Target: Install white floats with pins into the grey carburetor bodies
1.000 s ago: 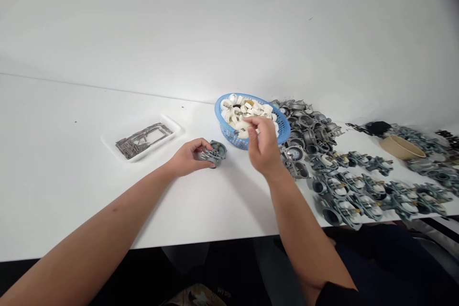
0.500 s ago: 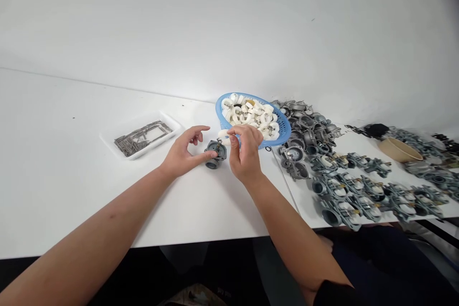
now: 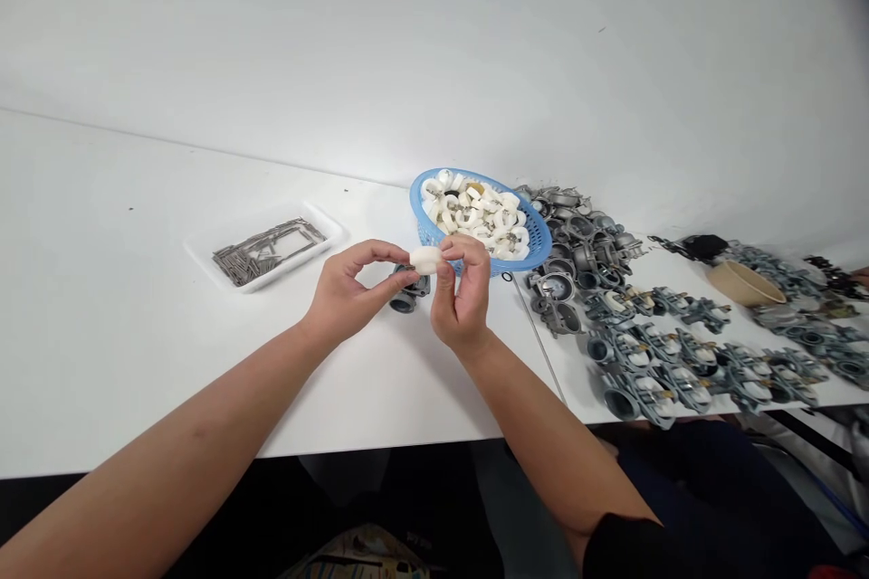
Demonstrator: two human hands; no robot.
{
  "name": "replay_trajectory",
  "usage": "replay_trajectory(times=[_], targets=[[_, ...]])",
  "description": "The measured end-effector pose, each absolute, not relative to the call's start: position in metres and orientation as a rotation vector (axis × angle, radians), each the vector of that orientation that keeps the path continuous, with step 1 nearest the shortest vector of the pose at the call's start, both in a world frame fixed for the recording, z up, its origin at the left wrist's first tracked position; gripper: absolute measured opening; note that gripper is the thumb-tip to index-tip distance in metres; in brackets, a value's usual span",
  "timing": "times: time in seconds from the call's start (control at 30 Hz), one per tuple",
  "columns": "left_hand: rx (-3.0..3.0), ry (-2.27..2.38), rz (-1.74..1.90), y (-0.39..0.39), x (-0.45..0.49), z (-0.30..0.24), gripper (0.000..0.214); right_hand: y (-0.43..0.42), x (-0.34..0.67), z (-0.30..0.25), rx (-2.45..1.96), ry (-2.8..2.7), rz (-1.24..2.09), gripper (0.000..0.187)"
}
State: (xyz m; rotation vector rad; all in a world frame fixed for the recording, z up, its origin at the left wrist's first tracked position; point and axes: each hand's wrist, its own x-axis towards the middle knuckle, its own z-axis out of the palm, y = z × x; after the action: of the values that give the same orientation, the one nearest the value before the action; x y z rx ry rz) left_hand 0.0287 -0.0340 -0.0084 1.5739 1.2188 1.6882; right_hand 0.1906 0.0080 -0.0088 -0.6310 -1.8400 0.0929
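Observation:
Between my hands is a white plastic carburetor float point(image 3: 424, 260). My right hand point(image 3: 462, 292) pinches its right end, and the fingertips of my left hand point(image 3: 349, 289) close on its left end. Just beneath the float, a grey metal carburetor body point(image 3: 407, 299) stands on the white table point(image 3: 136, 289), partly hidden by my fingers. Behind my right hand is a blue plastic basket point(image 3: 538, 240) heaped with more white floats point(image 3: 479, 213).
A white tray point(image 3: 204, 251) of thin metal rods point(image 3: 262, 253) stands to the left. On the right lie a pile of carburetor bodies point(image 3: 577, 249), rows of assembled carburetors point(image 3: 655, 371), and a tan bowl point(image 3: 745, 283). A small dark ring point(image 3: 506, 277) lies beside the basket.
My left hand has closed from spread fingers onto the float's left end. The float has moved left, over the carburetor body. The view has shifted slightly.

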Motion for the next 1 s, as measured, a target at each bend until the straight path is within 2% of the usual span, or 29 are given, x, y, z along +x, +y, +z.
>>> replay_trajectory(times=[0.17, 0.33, 0.53, 1.0], targets=[[1.511, 1.242, 1.738, -0.034, 0.027, -0.007, 0.022, 0.013, 0.195, -0.008, -0.582, -1.835, 0.095, 0.01], [1.547, 1.228, 1.782, -0.034, 0.027, -0.003, 0.018, 0.017, 0.199, -0.006, -0.581, -1.934, 0.041, 0.02], [1.518, 1.188, 1.711, -0.034, 0.029, -0.006, 0.023, 0.016, 0.2, -0.002, -0.544, -2.074, 0.015, 0.036], [1.436, 1.103, 1.56, -0.028, 0.024, -0.01, 0.036, 0.023, 0.212, 0.002, -0.59, -2.281, 0.145, 0.04]])
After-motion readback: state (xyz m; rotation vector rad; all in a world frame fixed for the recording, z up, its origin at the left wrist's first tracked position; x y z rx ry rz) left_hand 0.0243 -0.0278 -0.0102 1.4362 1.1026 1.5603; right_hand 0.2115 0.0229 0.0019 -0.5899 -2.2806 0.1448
